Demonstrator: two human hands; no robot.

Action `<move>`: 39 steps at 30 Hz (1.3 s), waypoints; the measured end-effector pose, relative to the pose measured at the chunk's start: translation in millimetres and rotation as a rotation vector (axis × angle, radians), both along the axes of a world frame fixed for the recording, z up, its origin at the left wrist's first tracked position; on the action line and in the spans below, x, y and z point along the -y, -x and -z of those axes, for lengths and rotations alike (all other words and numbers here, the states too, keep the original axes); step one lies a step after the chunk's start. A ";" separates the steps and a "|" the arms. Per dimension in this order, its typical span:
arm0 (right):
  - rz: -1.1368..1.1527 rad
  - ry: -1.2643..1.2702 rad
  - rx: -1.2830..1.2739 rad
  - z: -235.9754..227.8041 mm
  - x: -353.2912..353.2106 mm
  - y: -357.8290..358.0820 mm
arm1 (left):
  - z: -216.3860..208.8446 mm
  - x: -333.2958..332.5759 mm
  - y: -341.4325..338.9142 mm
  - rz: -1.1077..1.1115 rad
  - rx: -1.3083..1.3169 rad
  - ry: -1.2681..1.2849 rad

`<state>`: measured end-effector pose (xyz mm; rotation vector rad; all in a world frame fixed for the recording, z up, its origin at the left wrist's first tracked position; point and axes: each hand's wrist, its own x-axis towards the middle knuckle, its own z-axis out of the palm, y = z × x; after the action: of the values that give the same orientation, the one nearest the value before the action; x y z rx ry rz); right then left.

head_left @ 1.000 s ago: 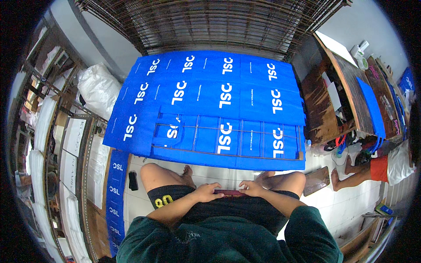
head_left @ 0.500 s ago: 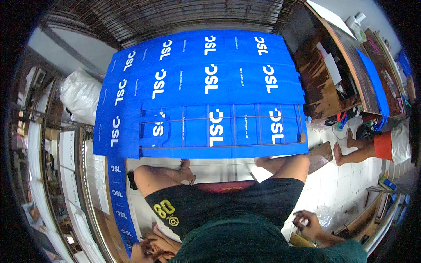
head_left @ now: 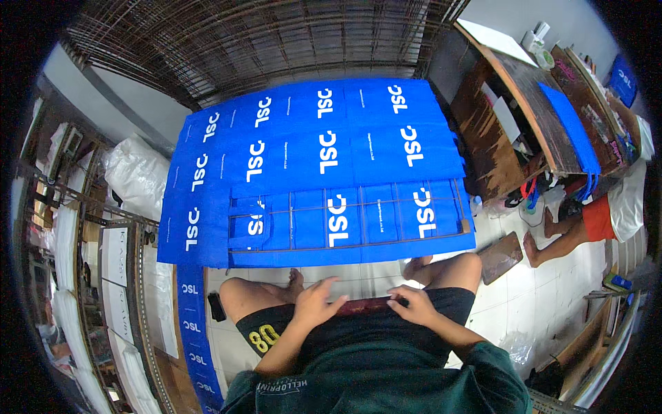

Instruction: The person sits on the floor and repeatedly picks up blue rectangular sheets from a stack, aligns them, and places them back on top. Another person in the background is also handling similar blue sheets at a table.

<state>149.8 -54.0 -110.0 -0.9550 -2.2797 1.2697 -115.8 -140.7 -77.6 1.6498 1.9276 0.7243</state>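
Wire frame (head_left: 360,205) on blue sheets (head_left: 296,148).
Nearest, the left hand (head_left: 317,303), fingers loosely spread, and the right hand (head_left: 417,306), fingers half-curled, are at the lap (head_left: 372,338); both appear to grasp nothing. Beyond them, the frame lies along the near edge of the sheets, which are spread flat and printed in white. Pale tiled floor (head_left: 510,310) shows around; at right, a wooden board (head_left: 501,258) lies near a second person (head_left: 562,238). Shelving (head_left: 145,345) at left bears white bundles (head_left: 69,324); farther off sits a bulging white bag (head_left: 138,169), contents indistinct. A wooden cabinet (head_left: 476,124) at right has white papers (head_left: 505,123) at its opening. Dark wire grids (head_left: 276,48) stand behind.
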 end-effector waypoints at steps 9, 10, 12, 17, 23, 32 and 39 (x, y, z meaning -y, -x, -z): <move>-0.157 0.262 0.322 95.1 -29.4 18.1 | 130.0 -16.4 -4.8 0.166 0.194 0.571; -0.123 0.289 0.301 100.7 -31.9 14.7 | 132.8 -16.9 -4.2 0.159 0.201 0.576; -0.061 0.345 0.257 106.1 -38.0 13.7 | 139.3 -14.1 -5.7 0.141 0.213 0.588; 0.100 0.670 0.220 116.4 -41.6 19.2 | 139.4 -9.4 -6.3 0.191 0.210 0.689; 0.120 0.712 0.244 100.0 -45.5 22.7 | 145.8 -6.3 -6.3 0.174 0.191 0.719; 0.118 0.777 0.241 110.2 -47.3 22.8 | 145.4 -5.2 -5.4 0.224 0.213 0.653; 0.109 0.776 0.310 110.1 -50.8 21.0 | 131.6 -12.6 -9.3 0.204 0.179 0.690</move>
<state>128.8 -3.2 -220.0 -1.5905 -1.8840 2.1363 -106.5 -128.2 -209.2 1.2626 1.5960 0.0898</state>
